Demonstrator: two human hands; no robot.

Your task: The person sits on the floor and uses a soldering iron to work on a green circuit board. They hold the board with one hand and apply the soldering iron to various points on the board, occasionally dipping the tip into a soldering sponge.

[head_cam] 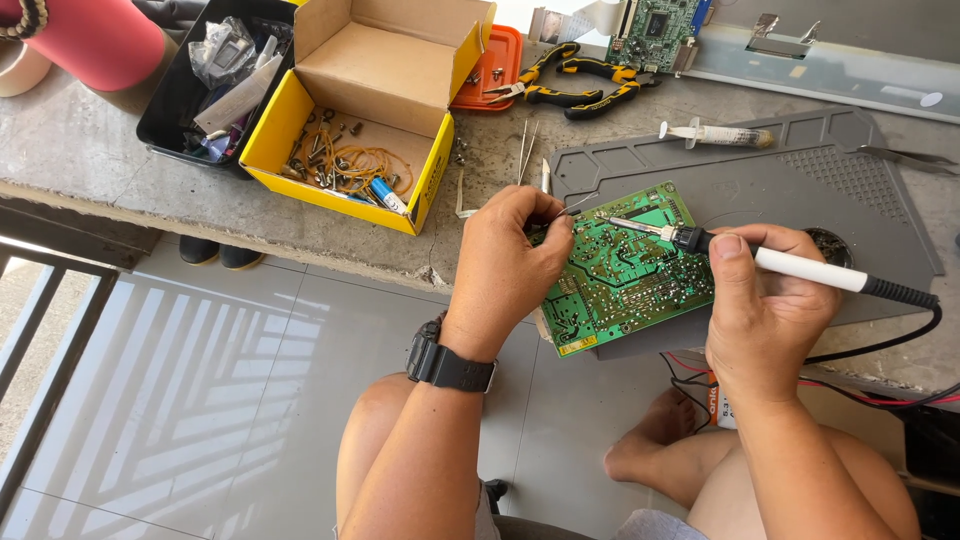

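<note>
A green circuit board [625, 275] lies tilted on a grey work mat [790, 190] at the concrete bench's front edge. My right hand [765, 310] grips a soldering iron [800, 265] with a white handle and black cable; its metal tip rests on the board's upper part. My left hand [510, 265], a black watch on its wrist, pinches a thin solder wire [578, 205] at the board's left edge, its end pointing toward the iron's tip.
A yellow cardboard box [350, 110] of small parts sits at the left, next to a black bin [200, 80]. Black-and-yellow pliers [575, 85], an orange tray [490, 65], a syringe [715, 133], tweezers [525, 155] and another circuit board [655, 30] lie behind. My bare legs and tiled floor show below.
</note>
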